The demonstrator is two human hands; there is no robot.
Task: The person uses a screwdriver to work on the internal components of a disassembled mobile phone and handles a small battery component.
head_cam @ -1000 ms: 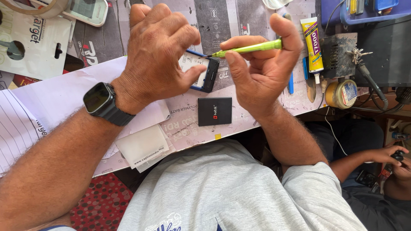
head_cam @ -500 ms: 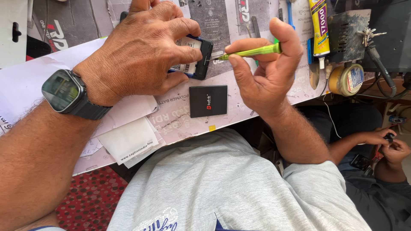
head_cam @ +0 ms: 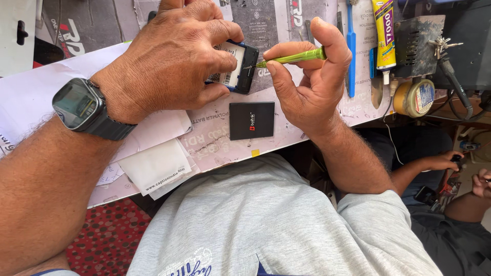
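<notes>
Nearest the camera, the person's grey shirt (head_cam: 266,225) filled the lower view, with a red dotted floor covering (head_cam: 107,240) to the near left and a co-worker's hands (head_cam: 460,168) busy low at the right, apart from the person's own. Since a second earlier the view had drawn in closer and both hands had shifted left across it, while the grip on each thing stayed the same; I judged that the work on the device was steady and ongoing, not finished. On the near edge of the worktop (head_cam: 327,117) lay white paper slips (head_cam: 153,163) and, just beyond, a flat black square battery (head_cam: 251,120), untouched and in the same place relative to the hands. The left hand (head_cam: 169,61), a dark smartwatch (head_cam: 84,107) on its wrist, had its fingers curled over a small open phone (head_cam: 236,65), pressing it down on the printed sheet. The right hand (head_cam: 312,82) pinched a green screwdriver (head_cam: 294,57) between thumb and forefinger, its tip at the phone's right edge. Farther right lay a blue tool (head_cam: 351,46), a yellow glue tube (head_cam: 383,33), a round tin (head_cam: 414,98) and a grey box (head_cam: 422,43) with keys beside it.
</notes>
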